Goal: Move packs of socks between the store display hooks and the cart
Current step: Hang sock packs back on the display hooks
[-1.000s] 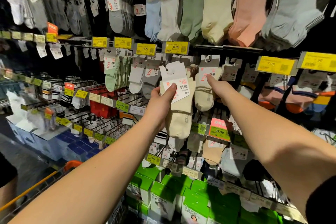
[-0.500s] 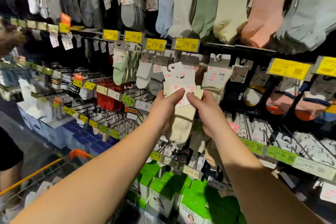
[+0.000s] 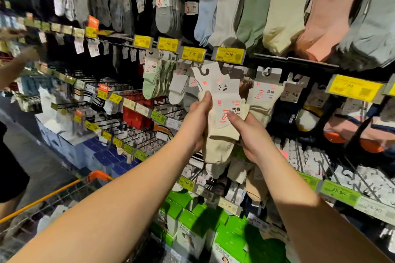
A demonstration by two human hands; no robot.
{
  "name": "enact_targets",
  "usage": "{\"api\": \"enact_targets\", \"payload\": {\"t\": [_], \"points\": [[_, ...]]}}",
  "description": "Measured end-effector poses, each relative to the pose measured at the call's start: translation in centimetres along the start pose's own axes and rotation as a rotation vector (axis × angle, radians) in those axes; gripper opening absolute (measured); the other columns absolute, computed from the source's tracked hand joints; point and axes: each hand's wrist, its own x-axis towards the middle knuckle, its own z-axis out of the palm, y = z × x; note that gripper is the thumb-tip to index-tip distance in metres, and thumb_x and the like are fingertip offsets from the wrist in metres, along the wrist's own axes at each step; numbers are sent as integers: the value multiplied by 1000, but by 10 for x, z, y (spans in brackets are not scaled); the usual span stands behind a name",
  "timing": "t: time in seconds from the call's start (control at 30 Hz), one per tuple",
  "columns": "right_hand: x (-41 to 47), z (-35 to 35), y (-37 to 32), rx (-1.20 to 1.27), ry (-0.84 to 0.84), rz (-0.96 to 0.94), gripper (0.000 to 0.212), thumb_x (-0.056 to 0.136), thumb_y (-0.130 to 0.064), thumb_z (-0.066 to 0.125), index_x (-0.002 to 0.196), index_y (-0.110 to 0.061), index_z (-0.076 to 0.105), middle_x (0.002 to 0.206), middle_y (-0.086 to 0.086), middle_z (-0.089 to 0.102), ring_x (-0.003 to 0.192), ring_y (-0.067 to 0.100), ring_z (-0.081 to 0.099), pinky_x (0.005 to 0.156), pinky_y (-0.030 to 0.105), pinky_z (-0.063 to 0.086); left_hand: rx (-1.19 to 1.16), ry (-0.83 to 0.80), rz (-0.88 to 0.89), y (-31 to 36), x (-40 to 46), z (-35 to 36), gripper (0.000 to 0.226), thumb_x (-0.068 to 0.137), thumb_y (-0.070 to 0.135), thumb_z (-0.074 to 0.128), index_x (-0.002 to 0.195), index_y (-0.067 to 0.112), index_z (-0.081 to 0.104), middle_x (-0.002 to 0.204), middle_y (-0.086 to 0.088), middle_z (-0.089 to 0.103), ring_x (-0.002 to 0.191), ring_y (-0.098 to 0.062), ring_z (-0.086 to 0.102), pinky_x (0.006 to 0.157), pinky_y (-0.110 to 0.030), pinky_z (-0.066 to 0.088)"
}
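Item: packs of cream socks [image 3: 222,132], several stacked, with white card headers fanned at the top.

Position: held in front of the middle display row, just below a yellow price tag [image 3: 229,54], apart from the hooks; whether any header hook still catches a display hook cannot be told.

Long axis: near vertical, headers up, toes hanging down.

Left hand [image 3: 197,121]: on the left edge of the stack, thumb across the front near the headers, fingers curled behind; grips the packs.

Right hand [image 3: 249,132]: on the right edge, thumb pressed on the printed label, fingers wrapped behind; grips the same packs.

Relation to hands: packs lie between the two hands, both equally near; headers stand above the fingers, toes below the palms.

Cart [image 3: 64,188]: orange-handled, low left, well apart from the packs, nearer the left arm.

Judgement: a transfer to the cart would run down and leftward.
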Motion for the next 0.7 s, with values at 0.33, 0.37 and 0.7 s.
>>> {"api": "enact_targets", "payload": {"t": [0.33, 0.37, 0.7], "points": [[21, -47, -24, 2, 281, -5, 36, 103, -30, 56, 137, -22, 50, 112, -8, 71, 99, 10, 69, 87, 33, 55, 297, 135, 156, 1, 2, -19, 32, 100, 34, 59, 126, 16, 56, 99, 6, 73, 77, -4, 71, 62, -23, 53], [24, -49, -29, -29, 310, -26, 33, 103, -31, 55, 134, -22, 50, 110, -10, 69, 94, 6, 68, 80, 27, 54, 299, 132, 160, 0, 1, -18, 32, 100, 34, 59, 126, 15, 55, 99, 7, 73, 76, -2, 71, 61, -22, 53], [65, -66, -45, -372, 511, -54, 51, 102, -38, 54, 143, -8, 43, 134, 6, 59, 121, 26, 57, 86, 26, 38, 274, 71, 140, -4, -2, -1, 24, 100, 32, 60, 119, 18, 58, 103, 2, 75, 83, -8, 73, 68, -27, 55]]}}
